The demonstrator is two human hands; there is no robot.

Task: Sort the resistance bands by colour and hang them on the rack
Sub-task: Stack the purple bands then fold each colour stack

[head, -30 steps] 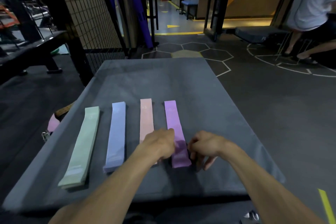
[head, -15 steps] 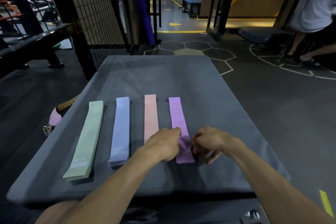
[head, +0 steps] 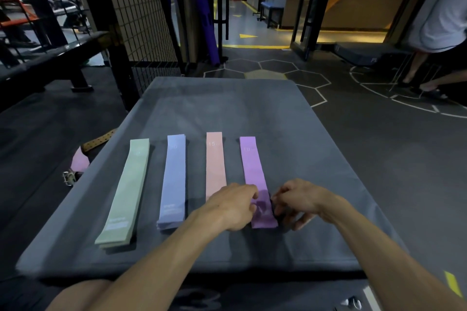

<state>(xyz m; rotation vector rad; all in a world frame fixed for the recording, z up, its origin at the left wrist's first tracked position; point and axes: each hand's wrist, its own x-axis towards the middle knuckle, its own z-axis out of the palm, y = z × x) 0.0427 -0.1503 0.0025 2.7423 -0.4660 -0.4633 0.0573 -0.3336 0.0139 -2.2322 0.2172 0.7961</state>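
Four flat stacks of resistance bands lie side by side on a grey cloth-covered table [head: 252, 108]: green [head: 126, 189], blue [head: 174, 177], pink [head: 214, 161] and purple [head: 252, 166]. My left hand [head: 231, 206] rests at the left edge of the purple stack's near end, covering the pink stack's near end. My right hand [head: 297, 199] pinches the purple stack's right edge. Both hands touch the purple bands, which lie flat on the cloth. No rack hooks are clearly visible.
A black wire-mesh panel [head: 136, 12] on a dark post stands beyond the table's left corner. A pink strap with a buckle [head: 75, 166] and a tan belt [head: 98, 139] lie on the floor to the left. A person [head: 439, 15] stands at the far right.
The view has drifted slightly, so the bands appear shifted right. Both hands stay at the purple stack's near end, fingers adjusting its edges a little.
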